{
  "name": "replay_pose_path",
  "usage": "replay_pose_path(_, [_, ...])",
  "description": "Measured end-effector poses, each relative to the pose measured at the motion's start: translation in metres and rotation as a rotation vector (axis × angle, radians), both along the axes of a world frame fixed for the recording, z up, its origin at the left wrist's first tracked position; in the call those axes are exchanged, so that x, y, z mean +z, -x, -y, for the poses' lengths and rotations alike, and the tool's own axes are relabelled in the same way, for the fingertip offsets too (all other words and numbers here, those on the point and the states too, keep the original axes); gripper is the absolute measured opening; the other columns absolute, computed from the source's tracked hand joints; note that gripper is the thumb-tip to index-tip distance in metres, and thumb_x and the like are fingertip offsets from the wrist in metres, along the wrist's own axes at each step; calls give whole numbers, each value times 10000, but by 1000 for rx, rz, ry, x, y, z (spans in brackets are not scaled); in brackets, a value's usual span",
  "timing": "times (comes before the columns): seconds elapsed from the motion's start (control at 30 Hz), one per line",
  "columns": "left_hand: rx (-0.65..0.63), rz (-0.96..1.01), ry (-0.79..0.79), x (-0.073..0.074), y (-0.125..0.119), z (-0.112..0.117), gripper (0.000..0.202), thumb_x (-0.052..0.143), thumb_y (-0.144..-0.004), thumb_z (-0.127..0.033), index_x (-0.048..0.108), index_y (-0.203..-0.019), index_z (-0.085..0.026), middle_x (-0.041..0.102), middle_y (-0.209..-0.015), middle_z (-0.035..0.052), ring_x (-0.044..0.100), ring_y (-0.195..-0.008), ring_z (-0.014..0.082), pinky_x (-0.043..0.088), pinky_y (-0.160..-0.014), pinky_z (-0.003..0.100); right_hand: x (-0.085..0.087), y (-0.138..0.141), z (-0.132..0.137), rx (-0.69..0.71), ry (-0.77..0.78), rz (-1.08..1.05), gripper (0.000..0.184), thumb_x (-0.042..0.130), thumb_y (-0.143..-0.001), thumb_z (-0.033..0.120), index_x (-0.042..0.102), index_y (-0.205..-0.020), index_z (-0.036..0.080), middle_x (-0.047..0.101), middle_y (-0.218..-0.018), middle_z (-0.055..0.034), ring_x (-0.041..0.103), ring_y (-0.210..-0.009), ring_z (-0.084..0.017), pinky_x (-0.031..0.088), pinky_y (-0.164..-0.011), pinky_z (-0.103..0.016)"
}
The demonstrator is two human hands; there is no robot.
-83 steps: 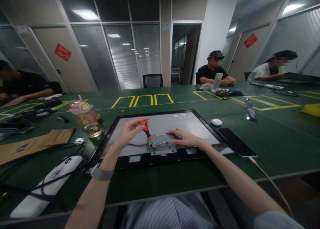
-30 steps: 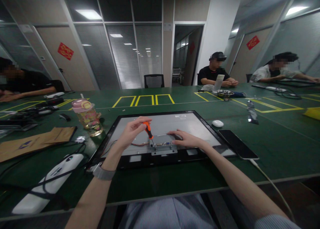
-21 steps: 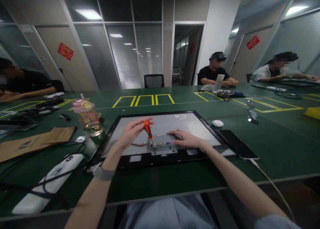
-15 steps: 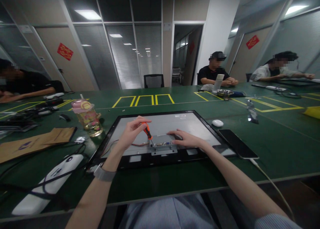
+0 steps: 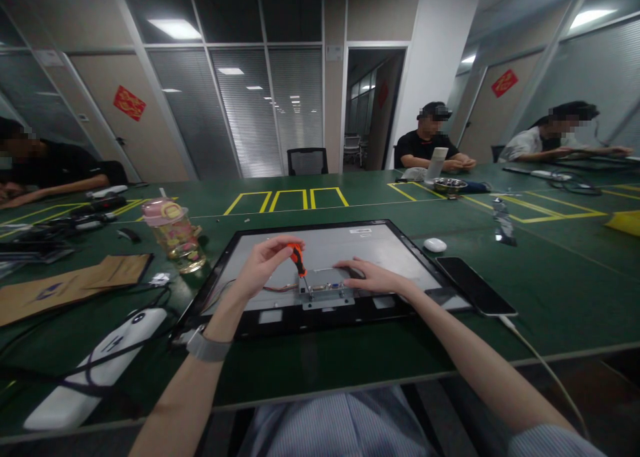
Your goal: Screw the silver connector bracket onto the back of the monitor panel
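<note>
Between the left fingers (image 5: pixel 275 244), a tilted screwdriver (image 5: pixel 299 260).

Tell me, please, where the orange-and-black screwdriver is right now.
Near the middle of the head view, the orange-and-black screwdriver is held tilted in the left hand, its shaft pointing down at the left end of the metal bracket.

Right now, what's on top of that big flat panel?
On the panel sit a metal bracket with ports, and thin wires. The left hand points a screwdriver at the bracket. The right hand hides whatever is under it.
</note>
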State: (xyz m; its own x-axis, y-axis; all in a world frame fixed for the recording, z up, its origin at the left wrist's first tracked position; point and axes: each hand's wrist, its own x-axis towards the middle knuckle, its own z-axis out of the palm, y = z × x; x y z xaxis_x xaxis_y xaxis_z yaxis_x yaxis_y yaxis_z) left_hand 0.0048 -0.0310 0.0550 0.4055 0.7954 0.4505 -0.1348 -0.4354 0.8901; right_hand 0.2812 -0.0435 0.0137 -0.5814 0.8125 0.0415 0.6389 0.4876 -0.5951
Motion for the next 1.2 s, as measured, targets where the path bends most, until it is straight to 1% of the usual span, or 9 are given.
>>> replay_pose_path(0.13, [164,-73,-151,0,1,-2,159,651,-753,-254,702,-889,-190,595,-921,51,564,-820,136,479,-723,250,-1,0,-1,-5,8,4,590,444,-847,551,421,-1318,196,486,-1326,-92,431,-1221,-277,250,-1071,-461])
replay_pose_path(0.3, [41,-40,-76,4,3,1,262,538,-838,-295,682,-1020,-173,606,-1121,114,557,-1043,217,444,-888,328,-7,-2,-4,-3,-7,9,592,448,-844,554,429,-1312,192,478,-1339,-81,402,-1249,-274,214,-1092,-452])
replay_pose_path(0.37, [21,-20,-18,2,3,1,294,573,-819,-297,657,-1071,-173,656,-1035,112,600,-966,218,455,-876,360,-8,-3,-5,2,-10,11,590,446,-847,550,425,-1315,191,475,-1342,-79,398,-1252,-272,212,-1093,-453])
replay_pose_path(0.53, [185,-60,-138,-2,0,-1,192,632,-771,-264,703,-927,-176,615,-894,60,593,-831,155,479,-742,271,-8,-4,-5,-11,6,16,582,448,-843,556,418,-1323,227,462,-1354,-57,350,-1286,-285,225,-1088,-462])
replay_pose_path(0.7, [-28,-29,-69,5,2,3,275,555,-820,-246,661,-1064,-177,504,-1269,123,493,-1155,246,430,-924,334,-5,-3,-3,-16,9,16,569,456,-846,535,419,-1320,223,472,-1345,-65,389,-1257,-279,233,-1083,-465])
replay_pose_path(0.77, [-124,-11,-1,6,3,5,325,555,-819,-247,622,-1130,-180,442,-1356,132,497,-1166,275,425,-944,386,-4,-2,-3,-8,4,12,559,454,-849,529,418,-1318,228,482,-1335,-65,421,-1232,-270,240,-1079,-466])
replay_pose_path(0.93, [-17,-32,41,0,2,2,318,653,-758,-241,647,-1071,-187,669,-1027,95,619,-946,207,478,-850,341,-6,-3,-4,-17,10,16,581,455,-839,552,421,-1320,226,476,-1340,-64,389,-1256,-282,243,-1078,-462])
replay_pose_path(1.03, [97,-38,-40,-3,0,-2,201,708,-697,-232,695,-890,-176,658,-928,55,608,-807,152,494,-713,259,-7,-3,-4,-19,15,17,581,456,-841,548,418,-1322,225,466,-1350,-61,370,-1270,-281,236,-1083,-457])
replay_pose_path(1.2, [49,-22,-54,4,0,1,254,523,-848,-302,693,-967,-154,611,-1118,111,552,-1047,203,451,-867,295,-4,-2,-3,-9,-1,17,568,456,-843,543,428,-1313,223,484,-1332,-66,412,-1242,-273,234,-1084,-454])
